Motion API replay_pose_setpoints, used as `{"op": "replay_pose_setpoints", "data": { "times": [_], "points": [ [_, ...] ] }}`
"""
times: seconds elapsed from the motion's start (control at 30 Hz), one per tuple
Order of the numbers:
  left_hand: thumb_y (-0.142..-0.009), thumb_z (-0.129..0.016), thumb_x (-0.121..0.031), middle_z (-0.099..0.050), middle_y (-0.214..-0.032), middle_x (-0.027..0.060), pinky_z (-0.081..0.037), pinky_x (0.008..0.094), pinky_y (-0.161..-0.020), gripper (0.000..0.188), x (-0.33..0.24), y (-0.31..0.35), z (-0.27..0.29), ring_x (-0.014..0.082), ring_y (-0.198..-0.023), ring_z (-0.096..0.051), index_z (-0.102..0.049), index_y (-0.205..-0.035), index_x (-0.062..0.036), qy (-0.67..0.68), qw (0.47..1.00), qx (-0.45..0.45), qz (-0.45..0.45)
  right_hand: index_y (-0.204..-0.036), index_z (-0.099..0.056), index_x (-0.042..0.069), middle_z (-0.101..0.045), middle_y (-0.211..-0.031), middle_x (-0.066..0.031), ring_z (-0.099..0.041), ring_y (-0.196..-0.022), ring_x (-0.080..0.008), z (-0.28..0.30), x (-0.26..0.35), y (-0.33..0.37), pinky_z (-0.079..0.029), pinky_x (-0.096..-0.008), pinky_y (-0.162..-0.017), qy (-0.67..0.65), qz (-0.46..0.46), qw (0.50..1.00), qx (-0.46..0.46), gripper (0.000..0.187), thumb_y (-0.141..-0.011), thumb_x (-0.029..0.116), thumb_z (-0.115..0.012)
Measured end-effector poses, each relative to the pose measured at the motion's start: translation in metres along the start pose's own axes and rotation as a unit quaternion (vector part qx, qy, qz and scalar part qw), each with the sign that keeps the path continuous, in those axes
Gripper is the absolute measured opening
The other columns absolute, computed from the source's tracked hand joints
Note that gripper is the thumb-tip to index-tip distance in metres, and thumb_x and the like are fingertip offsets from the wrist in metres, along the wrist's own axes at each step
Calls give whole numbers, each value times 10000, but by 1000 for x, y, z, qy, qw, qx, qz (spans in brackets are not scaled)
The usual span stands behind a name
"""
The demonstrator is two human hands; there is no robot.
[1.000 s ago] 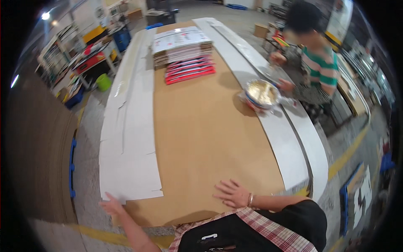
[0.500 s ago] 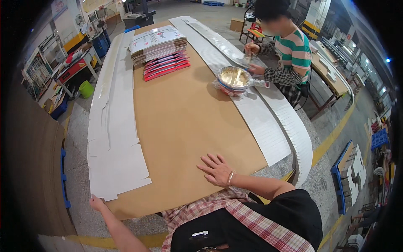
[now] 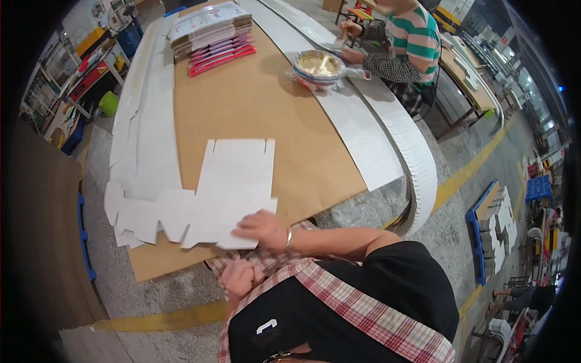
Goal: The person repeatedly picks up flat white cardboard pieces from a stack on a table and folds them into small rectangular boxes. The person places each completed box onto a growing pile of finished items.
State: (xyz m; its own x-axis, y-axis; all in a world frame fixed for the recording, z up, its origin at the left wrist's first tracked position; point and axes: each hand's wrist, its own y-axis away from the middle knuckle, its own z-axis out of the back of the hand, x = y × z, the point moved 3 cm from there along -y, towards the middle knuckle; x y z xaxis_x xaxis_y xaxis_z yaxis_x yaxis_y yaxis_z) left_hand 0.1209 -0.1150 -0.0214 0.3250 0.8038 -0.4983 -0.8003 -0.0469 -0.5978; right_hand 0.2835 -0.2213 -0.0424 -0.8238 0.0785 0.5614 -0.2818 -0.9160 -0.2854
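A white die-cut cardboard blank (image 3: 233, 175) with notched flaps lies across the near part of the brown cardboard sheet (image 3: 272, 100). Its left flaps reach over the near end of the white cardboard strips (image 3: 148, 139). My right hand (image 3: 264, 230), slightly blurred, rests on the blank's near right corner with fingers stretched out. Just below the table's near edge, in front of my plaid shirt, my left hand (image 3: 239, 277) is curled closed, and nothing shows in it.
A pile of folded white cartons (image 3: 212, 23) stands on red and purple packets (image 3: 221, 59) farther up. Right of it sit a plastic-wrapped bowl of pale paste (image 3: 319, 65) and long white slotted strips (image 3: 399, 130). A co-worker (image 3: 411, 36) in stripes holds a brush there. Blue pallets (image 3: 482, 242) flank the table.
The white blank now lies over the brown sheet. My left hand has left the far-left table corner and come in to my body; my right hand has moved left onto the blank. The view has shifted.
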Motion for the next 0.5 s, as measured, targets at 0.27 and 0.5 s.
{"op": "replay_pose_setpoints", "data": {
  "times": [0.27,0.5],
  "points": [
    [-680,-841,-274,-481,-1430,151,-377,463,-1085,744,25,-58,-17,336,-1317,-468,-558,-1352,-128,-205,939,265,74,-1218,-684,217,-658,-1277,-9,-583,-1237,-275,89,-78,120,-286,-531,-1148,25,-15,999,-17,576,-657,97,-736],
    [-746,-755,-150,-629,-835,50,-450,420,-793,190,59,-58,-69,272,-831,-603,-648,-892,-93,-32,965,145,219,-1331,-590,208,-655,-1200,-132,-610,-1086,-301,94,-86,119,-389,-505,-992,24,-432,881,-190,666,-701,287,-792]
  ]
}}
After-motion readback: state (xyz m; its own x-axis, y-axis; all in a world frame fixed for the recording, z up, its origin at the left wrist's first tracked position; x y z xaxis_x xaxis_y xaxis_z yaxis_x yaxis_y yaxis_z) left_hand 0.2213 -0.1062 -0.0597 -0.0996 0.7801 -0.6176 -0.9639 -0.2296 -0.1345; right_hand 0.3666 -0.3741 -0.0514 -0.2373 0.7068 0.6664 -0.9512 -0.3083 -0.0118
